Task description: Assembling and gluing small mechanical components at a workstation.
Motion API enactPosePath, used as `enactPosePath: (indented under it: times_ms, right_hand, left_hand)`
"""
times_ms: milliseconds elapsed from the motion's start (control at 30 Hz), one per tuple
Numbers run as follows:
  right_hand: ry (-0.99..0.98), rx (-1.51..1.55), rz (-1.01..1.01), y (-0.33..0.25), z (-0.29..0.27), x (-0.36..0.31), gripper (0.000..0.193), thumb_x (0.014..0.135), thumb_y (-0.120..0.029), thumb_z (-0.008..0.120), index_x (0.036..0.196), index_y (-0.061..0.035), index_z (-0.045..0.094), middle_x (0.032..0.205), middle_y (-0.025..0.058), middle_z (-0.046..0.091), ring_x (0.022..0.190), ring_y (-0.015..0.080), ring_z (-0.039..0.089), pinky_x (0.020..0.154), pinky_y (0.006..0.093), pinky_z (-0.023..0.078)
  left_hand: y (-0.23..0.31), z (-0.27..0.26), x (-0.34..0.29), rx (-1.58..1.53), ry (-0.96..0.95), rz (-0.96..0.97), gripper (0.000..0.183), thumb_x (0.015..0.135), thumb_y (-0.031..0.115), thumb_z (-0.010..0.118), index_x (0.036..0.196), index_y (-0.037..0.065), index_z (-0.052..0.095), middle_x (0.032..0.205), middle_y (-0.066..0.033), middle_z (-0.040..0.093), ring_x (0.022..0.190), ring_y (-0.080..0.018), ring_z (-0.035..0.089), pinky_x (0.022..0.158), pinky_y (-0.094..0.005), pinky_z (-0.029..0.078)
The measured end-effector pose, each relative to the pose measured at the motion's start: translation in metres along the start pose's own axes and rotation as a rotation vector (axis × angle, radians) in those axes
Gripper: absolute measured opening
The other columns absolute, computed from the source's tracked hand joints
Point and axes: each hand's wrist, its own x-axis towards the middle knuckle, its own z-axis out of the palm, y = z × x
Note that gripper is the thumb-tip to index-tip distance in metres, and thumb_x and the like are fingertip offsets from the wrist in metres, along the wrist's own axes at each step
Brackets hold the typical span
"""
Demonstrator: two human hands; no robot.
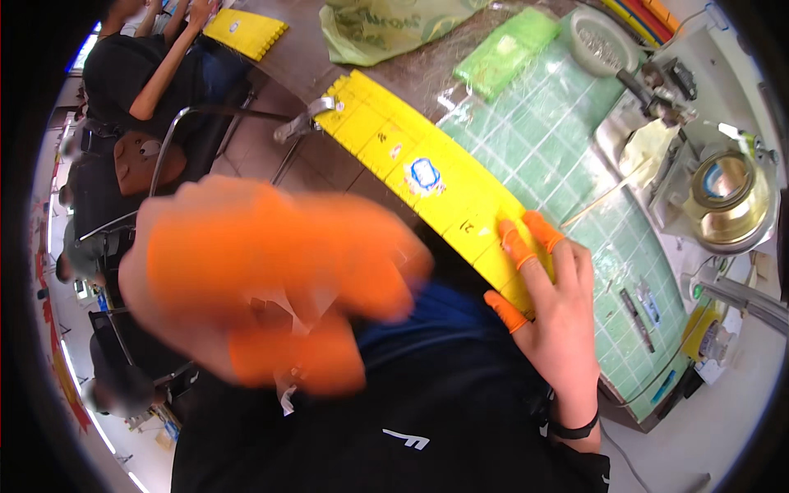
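Hands are well apart: the left hand (pixel 259 275) is a blur around 9 o'clock, so I can't tell if it's pinching the crinkly white scrap (pixel 287 400) below it. At 4 o'clock the right hand (pixel 555 308), in orange rubbery finger covers (pixel 514 243), has fingertips on a long, flat yellow strip (pixel 386 140) and its thumb by the near edge. Can't tell if the thumb hooks under. Strip's along the near edge of a green gridded mat (pixel 526 144). Looks like plastic to me, so I'd bet light, kinda bendy, a bit slick, not fragile; I'd hold it by both long edges so it doesn't fold. Long axis runs roughly 11 to 5 o'clock, notched end pointing toward 11.
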Motion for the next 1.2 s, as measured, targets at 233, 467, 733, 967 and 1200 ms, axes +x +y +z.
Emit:
enactPosePath:
  times_ms: [233, 467, 733, 967, 1200]
  right_hand:
    - [-0.108, 0.086, 0.03, 0.002, -0.029, 0.002, 0.077, 0.075, -0.012, 0.083, 0.146, -0.0108, 0.055, 0.142, 0.0171, 0.054, 0.119, 0.0376, 0.054, 0.103, 0.0464, 0.045]
    - [0.005, 0.109, 0.104, 0.021, -0.05, -0.002, 0.059, 0.082, -0.013, 0.08, 0.138, -0.0083, 0.062, 0.131, 0.0153, 0.061, 0.108, 0.0343, 0.06, 0.094, 0.0423, 0.049]
    - [0.187, 0.08, 0.193, 0.042, -0.061, 0.0, 0.036, 0.084, -0.013, 0.079, 0.119, -0.0061, 0.072, 0.086, 0.0111, 0.063, 0.078, 0.0317, 0.061, 0.073, 0.0397, 0.049]
    - [0.148, 0.16, 0.07, 0.06, -0.058, -0.003, 0.013, 0.085, -0.018, 0.08, 0.089, -0.0068, 0.075, 0.073, 0.0072, 0.063, 0.066, 0.0281, 0.06, 0.063, 0.0383, 0.047]
    - [0.125, 0.166, 0.007, 0.062, -0.061, -0.013, 0.015, 0.084, -0.018, 0.079, 0.082, -0.0067, 0.07, 0.071, 0.0056, 0.061, 0.066, 0.0256, 0.061, 0.061, 0.0361, 0.047]
  left_hand:
    - [0.014, 0.035, 0.079, -0.694, -0.695, 0.21, 0.026, 0.098, 0.019, 0.061, 0.079, 0.001, 0.061, 0.079, -0.0127, 0.066, 0.052, -0.0253, 0.062, 0.047, -0.0295, 0.052]
    - [-0.004, 0.08, 0.131, -0.882, -0.804, 0.36, 0.023, 0.098, 0.017, 0.058, 0.079, 0.004, 0.058, 0.073, -0.0108, 0.061, 0.053, -0.024, 0.058, 0.05, -0.0305, 0.05]
    - [0.013, 0.085, 0.179, -0.577, -1.038, -0.162, 0.011, 0.079, 0.016, 0.083, 0.088, 0.01, 0.078, 0.079, -0.0052, 0.072, 0.061, -0.0225, 0.069, 0.051, -0.0307, 0.049]
    - [-0.086, 0.145, 0.256, 0.334, -0.606, 0.463, 0.026, 0.094, 0.013, 0.068, 0.118, 0.01, 0.075, 0.092, -0.0099, 0.078, 0.075, -0.0255, 0.072, 0.068, -0.0322, 0.055]
    - [-0.137, 0.213, 0.261, 0.783, -0.916, 0.368, 0.026, 0.086, 0.013, 0.073, 0.111, 0.008, 0.073, 0.101, -0.0122, 0.074, 0.094, -0.0318, 0.07, 0.08, -0.0441, 0.057]
